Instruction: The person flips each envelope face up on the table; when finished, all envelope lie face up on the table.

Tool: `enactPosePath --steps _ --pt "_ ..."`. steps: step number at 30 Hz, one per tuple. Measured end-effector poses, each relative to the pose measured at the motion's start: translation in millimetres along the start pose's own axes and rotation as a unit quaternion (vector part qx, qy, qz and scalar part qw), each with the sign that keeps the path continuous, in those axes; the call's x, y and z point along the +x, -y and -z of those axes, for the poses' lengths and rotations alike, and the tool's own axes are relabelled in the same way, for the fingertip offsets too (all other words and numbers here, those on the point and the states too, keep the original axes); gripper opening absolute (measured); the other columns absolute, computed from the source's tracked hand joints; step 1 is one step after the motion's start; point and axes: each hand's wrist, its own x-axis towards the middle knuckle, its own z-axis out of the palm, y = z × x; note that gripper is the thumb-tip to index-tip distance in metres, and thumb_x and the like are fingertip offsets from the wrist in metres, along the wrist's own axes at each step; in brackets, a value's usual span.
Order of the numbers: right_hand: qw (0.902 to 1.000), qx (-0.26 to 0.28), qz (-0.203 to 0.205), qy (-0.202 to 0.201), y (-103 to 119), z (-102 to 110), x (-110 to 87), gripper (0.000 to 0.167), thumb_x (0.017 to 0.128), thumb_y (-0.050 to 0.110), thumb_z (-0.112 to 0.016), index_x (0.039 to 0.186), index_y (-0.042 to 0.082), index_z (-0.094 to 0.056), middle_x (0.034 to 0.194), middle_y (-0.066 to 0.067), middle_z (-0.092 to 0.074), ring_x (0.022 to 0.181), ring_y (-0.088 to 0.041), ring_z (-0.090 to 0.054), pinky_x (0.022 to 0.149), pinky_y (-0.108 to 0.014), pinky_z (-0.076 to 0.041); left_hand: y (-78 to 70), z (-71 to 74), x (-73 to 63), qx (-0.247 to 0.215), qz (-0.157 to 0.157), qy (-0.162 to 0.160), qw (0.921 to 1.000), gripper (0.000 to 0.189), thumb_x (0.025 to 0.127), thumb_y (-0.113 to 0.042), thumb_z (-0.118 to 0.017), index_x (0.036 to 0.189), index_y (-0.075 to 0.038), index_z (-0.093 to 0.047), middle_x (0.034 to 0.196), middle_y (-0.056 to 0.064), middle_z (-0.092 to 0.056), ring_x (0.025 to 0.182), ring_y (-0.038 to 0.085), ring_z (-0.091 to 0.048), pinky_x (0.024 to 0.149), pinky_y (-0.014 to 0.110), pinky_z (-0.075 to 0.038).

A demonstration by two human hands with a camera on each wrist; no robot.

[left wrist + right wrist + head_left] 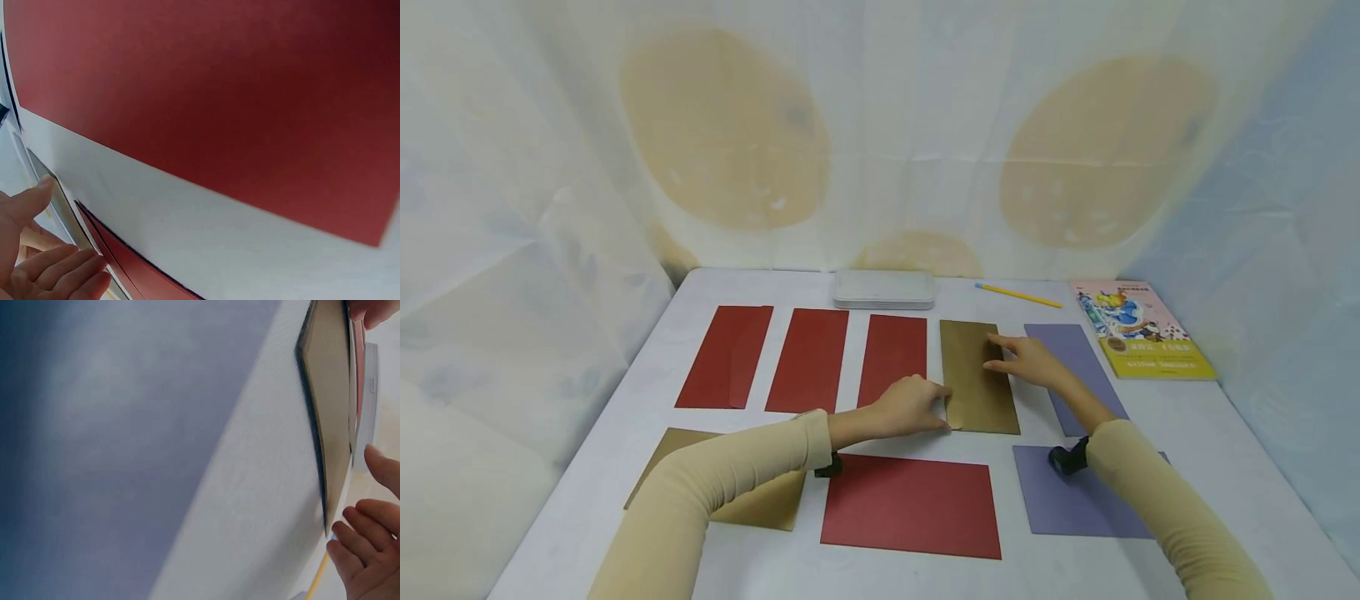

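Just beyond gold card [972, 383]: pencil [1018, 295] and probable tin [883, 290]

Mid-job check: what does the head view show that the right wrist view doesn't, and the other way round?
Only the head view: the illustrated book, the wide red sheet nearest the person and the left sleeve.
Only the right wrist view: the palm side of the right hand.
Both: that hand itself, at least part of the left hand, the gold paper between the hands, the yellow pencil, the pale case and some purple paper.
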Motion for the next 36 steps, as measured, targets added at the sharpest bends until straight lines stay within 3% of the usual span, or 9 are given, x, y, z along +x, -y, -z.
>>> enactPosePath --steps 3,6,8,11,15,26,31,34,36 --pt "0.9998 0.013 0.015 0.001 1.1 3.8 -5.8 0.065 0.091 0.026 -0.069 0.14 -0.007 -0.043 0.139 -0.029 -0.044 0.127 -0.048 -0.041 0.097 -0.059 -0.038 2.8 -0.7 -0.7 0.0 -0.021 0.001 0.9998 0.048 0.077 -0.031 -0.083 0.119 -0.011 -0.069 0.1 -0.003 -0.071 0.068 0.003 -0.052 0.055 0.017 -0.042" --pt "0.9994 0.006 0.033 0.008 2.5 8.3 -13.6 0.061 0.09 0.024 -0.069 0.137 -0.007 -0.047 0.135 -0.028 -0.049 0.122 -0.045 -0.048 0.095 -0.057 -0.041 5.2 -0.9 -2.1 -0.004 -0.07 0.015 0.9974 0.05 0.08 -0.031 -0.08 0.124 -0.011 -0.066 0.118 -0.002 -0.067 0.094 0.003 -0.062 0.074 0.016 -0.047" --pt "0.9989 -0.01 0.042 0.014 3.7 10.8 -18.9 0.059 0.089 0.025 -0.07 0.135 -0.006 -0.051 0.133 -0.027 -0.052 0.117 -0.042 -0.053 0.091 -0.054 -0.045 5.9 -1.0 -2.8 -0.008 -0.107 0.032 0.9937 0.053 0.084 -0.032 -0.077 0.129 -0.009 -0.063 0.129 0.0 -0.061 0.114 0.006 -0.057 0.089 0.017 -0.045" --pt "0.9976 -0.036 0.053 0.023 3.5 11.6 -24.5 0.056 0.088 0.027 -0.071 0.134 -0.002 -0.055 0.13 -0.023 -0.056 0.109 -0.035 -0.06 0.081 -0.046 -0.048 5.9 -1.3 -4.3 -0.004 -0.138 0.054 0.989 0.057 0.087 -0.036 -0.073 0.134 -0.008 -0.058 0.136 0.003 -0.056 0.123 0.009 -0.052 0.097 0.02 -0.041" --pt "0.9964 -0.048 0.062 0.033 0.7 7.7 -27.3 0.056 0.089 0.029 -0.071 0.134 0.0 -0.056 0.13 -0.022 -0.057 0.102 -0.029 -0.061 0.074 -0.039 -0.047 6.3 -1.8 -5.4 0.001 -0.136 0.067 0.9884 0.058 0.087 -0.036 -0.072 0.135 -0.007 -0.056 0.136 0.003 -0.056 0.123 0.008 -0.052 0.097 0.018 -0.04" --pt "0.9963 -0.051 0.067 0.019 1.8 0.9 -25.9 0.056 0.087 0.025 -0.073 0.132 -0.003 -0.056 0.129 -0.023 -0.057 0.11 -0.034 -0.059 0.078 -0.043 -0.048 7.5 -1.8 -4.7 0.017 -0.11 0.061 0.9919 0.054 0.088 -0.033 -0.071 0.133 -0.005 -0.058 0.134 0.006 -0.057 0.121 0.011 -0.054 0.094 0.02 -0.043" --pt "0.9962 -0.056 0.064 0.019 3.8 0.9 -27.2 0.056 0.087 0.024 -0.073 0.133 -0.003 -0.055 0.129 -0.023 -0.057 0.104 -0.03 -0.061 0.074 -0.038 -0.046 6.9 -3.8 -4.4 0.017 -0.103 0.058 0.9928 0.055 0.088 -0.033 -0.072 0.134 -0.006 -0.058 0.134 0.005 -0.057 0.121 0.01 -0.054 0.093 0.018 -0.044" --pt "0.9963 -0.056 0.063 0.018 4.8 0.8 -28.5 0.057 0.087 0.023 -0.073 0.134 -0.003 -0.054 0.13 -0.023 -0.056 0.105 -0.031 -0.061 0.073 -0.038 -0.045 7.8 -5.6 -3.0 0.012 -0.113 0.049 0.9924 0.052 0.088 -0.033 -0.072 0.13 -0.005 -0.06 0.127 0.002 -0.062 0.109 0.005 -0.06 0.088 0.016 -0.045" --pt "0.9965 -0.051 0.064 0.014 4.4 0.8 -29.3 0.057 0.087 0.023 -0.073 0.134 -0.003 -0.054 0.13 -0.023 -0.056 0.112 -0.036 -0.058 0.079 -0.043 -0.048 8.4 -6.6 -2.2 0.006 -0.122 0.043 0.9916 0.05 0.088 -0.034 -0.072 0.128 -0.006 -0.061 0.12 0.0 -0.066 0.099 0.003 -0.062 0.084 0.014 -0.046"
